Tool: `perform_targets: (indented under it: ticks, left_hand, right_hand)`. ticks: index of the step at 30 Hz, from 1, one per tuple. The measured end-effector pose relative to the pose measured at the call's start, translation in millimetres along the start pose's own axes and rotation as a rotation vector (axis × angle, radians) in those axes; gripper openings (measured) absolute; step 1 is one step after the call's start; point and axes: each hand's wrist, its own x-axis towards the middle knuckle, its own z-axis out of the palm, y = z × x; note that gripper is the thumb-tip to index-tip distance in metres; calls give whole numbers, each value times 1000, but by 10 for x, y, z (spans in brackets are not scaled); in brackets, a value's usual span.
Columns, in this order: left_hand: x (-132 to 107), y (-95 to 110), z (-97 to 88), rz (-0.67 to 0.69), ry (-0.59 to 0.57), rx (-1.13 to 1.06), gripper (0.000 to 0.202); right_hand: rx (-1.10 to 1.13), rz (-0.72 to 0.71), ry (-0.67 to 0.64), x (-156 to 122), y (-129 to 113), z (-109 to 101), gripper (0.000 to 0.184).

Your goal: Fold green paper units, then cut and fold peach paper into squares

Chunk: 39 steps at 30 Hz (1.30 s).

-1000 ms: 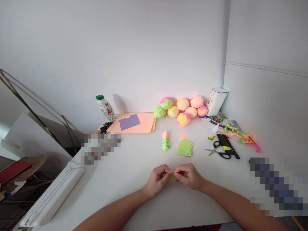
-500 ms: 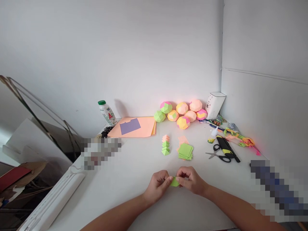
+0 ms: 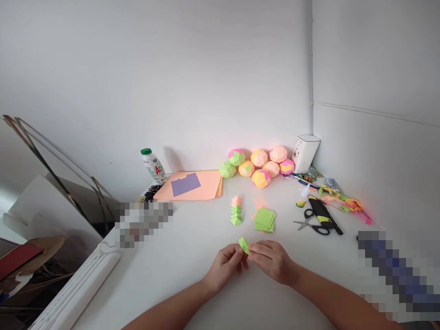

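Green piece in the grip, paper and tools ringing it

Left hand (image 3: 225, 266) is grasping the green piece (image 3: 244, 244), thumb closing down on its lower edge. Right hand (image 3: 273, 262) is curling in from the other side, fingertips meeting the piece at its lower right; whether they are pinching it, cannot tell, thumb being hidden. The piece is tilting up between both hands, creased, showing a lighter and a darker face, over the near part of the table (image 3: 192, 243).

Just beyond the grip, slightly left: a row (image 3: 236, 215) of folded bits is running away from it, green nearest, peach farthest. Beyond and slightly right: green squares (image 3: 264, 218) are lying in a loose stack, partly covering peach squares (image 3: 261, 202). Row and stack are standing between the grip and the paper balls (image 3: 261, 178), which are clustering farther back against the wall.

Right of the grip and beyond, scissors (image 3: 311, 222) are lying with blades spread, the black handle nearest the cutter (image 3: 321, 213) touching or overlapping it; glue (image 3: 302, 199) is standing behind them. Bright scraps (image 3: 350, 201) are trailing farther right.

Far left of the grip: peach sheets (image 3: 209, 185) are lying under a purple cutout (image 3: 185, 184), a bottle (image 3: 154, 167) standing beside them.
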Motion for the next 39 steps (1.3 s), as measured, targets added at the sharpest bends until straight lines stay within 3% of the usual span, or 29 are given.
perform_targets:
  ticks: [4, 9, 13, 20, 29, 35, 39]
  left_hand:
    - [36, 8, -27, -3, -19, -126, 44]
    - [45, 28, -28, -12, -5, -120, 45]
    - [32, 31, -30, -8, -4, -105, 45]
    - [29, 8, -56, 13, -9, -101, 45]
    - [51, -69, -66, 26, 12, -92, 44]
    - [42, -43, -48, 26, 34, -56, 42]
    - [18, 13, -18, 26, 4, -43, 41]
  right_hand:
    - [27, -9, 31, -1, -1, 11, 22]
    - [85, 19, 33, 21, -24, -2, 20]
    - [232, 125, 82, 12, -23, 0, 11]
    - [470, 362, 111, -9, -17, 29, 14]
    - [498, 441, 110, -15, -34, 46, 11]
    - [881, 763, 42, -3, -62, 93, 15]
    - [974, 895, 5, 18, -85, 115, 16]
